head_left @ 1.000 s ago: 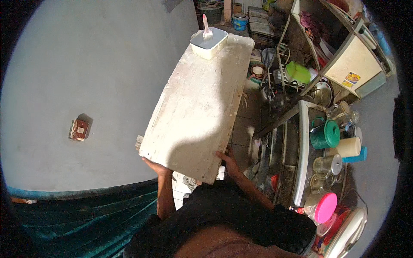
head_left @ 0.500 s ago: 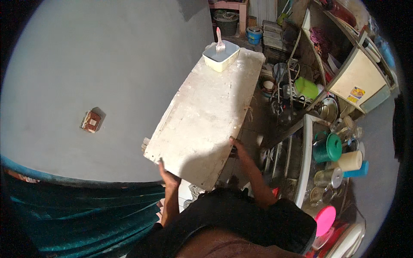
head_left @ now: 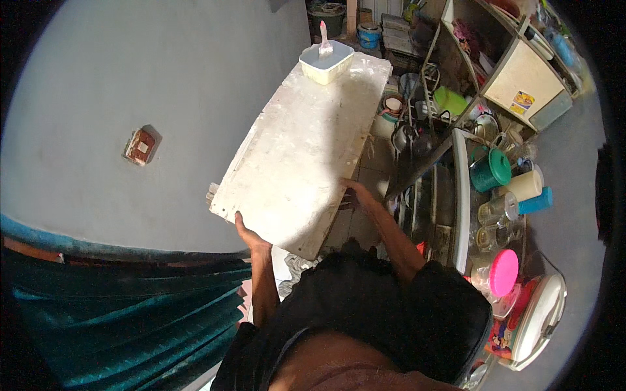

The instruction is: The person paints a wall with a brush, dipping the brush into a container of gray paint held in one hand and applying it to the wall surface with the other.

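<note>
A white, paint-marked wooden tabletop (head_left: pixel 287 143) stretches out in front of me, its long left side along the grey wall. My left hand (head_left: pixel 251 236) grips its near edge, thumb on top and fingers hidden underneath. On the right edge, my right hand (head_left: pixel 354 192) is closed round the board, with some fingers below it. At the far end sits a pale rectangular tub (head_left: pixel 326 68) holding whitish liquid. A paintbrush (head_left: pixel 325 40) with a pinkish handle stands in the tub, bristles down.
To the left, a grey wall (head_left: pixel 195 98) carries a brown switch-like box (head_left: pixel 140 146) above a teal curtain (head_left: pixel 130 306). A crowded shelf on the right holds a green jug (head_left: pixel 490 169), jars and a pink-lidded container (head_left: pixel 502 272). Dishes and a blue bucket (head_left: pixel 369 36) stand beyond.
My view has tilted, so the whole scene sits higher in the picture. Both hands keep their hold on the tabletop, and the tub and paintbrush stay at its far end.
</note>
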`<control>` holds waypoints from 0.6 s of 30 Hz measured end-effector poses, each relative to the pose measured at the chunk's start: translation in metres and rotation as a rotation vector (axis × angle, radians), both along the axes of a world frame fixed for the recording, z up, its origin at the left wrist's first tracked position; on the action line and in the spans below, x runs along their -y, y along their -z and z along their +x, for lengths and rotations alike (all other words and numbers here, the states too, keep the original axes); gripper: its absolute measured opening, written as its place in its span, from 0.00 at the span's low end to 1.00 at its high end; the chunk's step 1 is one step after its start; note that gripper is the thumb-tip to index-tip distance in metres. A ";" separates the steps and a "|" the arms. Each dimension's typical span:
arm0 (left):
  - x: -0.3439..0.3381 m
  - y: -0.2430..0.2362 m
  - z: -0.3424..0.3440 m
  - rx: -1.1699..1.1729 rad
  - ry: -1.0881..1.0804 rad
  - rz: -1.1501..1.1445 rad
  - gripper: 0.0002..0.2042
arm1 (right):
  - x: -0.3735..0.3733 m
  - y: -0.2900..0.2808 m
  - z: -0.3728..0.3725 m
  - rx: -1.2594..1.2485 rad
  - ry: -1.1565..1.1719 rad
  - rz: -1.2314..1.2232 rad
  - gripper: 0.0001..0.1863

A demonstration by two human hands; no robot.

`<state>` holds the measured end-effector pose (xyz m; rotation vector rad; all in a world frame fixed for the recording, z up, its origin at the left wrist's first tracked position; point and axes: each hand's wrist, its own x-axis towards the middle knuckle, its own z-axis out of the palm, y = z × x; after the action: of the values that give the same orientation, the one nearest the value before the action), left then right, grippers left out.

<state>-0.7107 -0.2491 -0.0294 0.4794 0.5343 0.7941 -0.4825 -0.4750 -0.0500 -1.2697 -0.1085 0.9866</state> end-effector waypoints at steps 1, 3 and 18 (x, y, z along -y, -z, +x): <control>0.002 -0.001 -0.005 -0.001 0.003 -0.005 0.36 | 0.002 0.004 -0.003 -0.027 -0.040 -0.008 0.36; 0.002 -0.006 -0.016 -0.024 -0.026 -0.045 0.37 | 0.002 0.011 -0.010 -0.059 -0.081 -0.008 0.38; 0.000 -0.016 -0.038 -0.136 -0.060 -0.008 0.37 | 0.023 -0.127 0.133 0.721 -0.331 -0.705 0.22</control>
<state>-0.7491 -0.2494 -0.0134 0.5147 0.6806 0.8197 -0.3498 -0.4978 0.0768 -2.2791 -0.5822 0.8178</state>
